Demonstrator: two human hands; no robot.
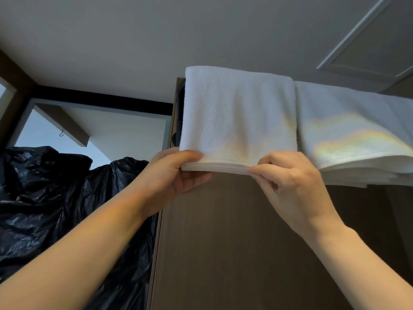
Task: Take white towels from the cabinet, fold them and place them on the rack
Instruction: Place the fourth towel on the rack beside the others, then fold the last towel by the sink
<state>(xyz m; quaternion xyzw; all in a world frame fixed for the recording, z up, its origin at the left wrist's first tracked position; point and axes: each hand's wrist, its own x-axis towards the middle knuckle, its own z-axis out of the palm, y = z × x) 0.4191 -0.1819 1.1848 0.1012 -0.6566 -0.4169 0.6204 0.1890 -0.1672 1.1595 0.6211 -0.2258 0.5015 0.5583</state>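
Both bare forearms reach up. The left hand (169, 177) and right hand (292, 186) each pinch the layered bottom edge of a folded white terry towel (239, 117) draped over a dark rack (179, 104). Below the towel stands a brown wood-grain panel (223, 242). Just right of it hangs a second towel (348, 135), and left of it and lower lie crinkled, glossy black plastic bags (55, 198).

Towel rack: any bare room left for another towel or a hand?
Barely. The left folded white terry towel reaches the rack's dark end and the right white towel, which runs off-frame. Bare: brown wood panel below. Black plastic bags crowd the left.
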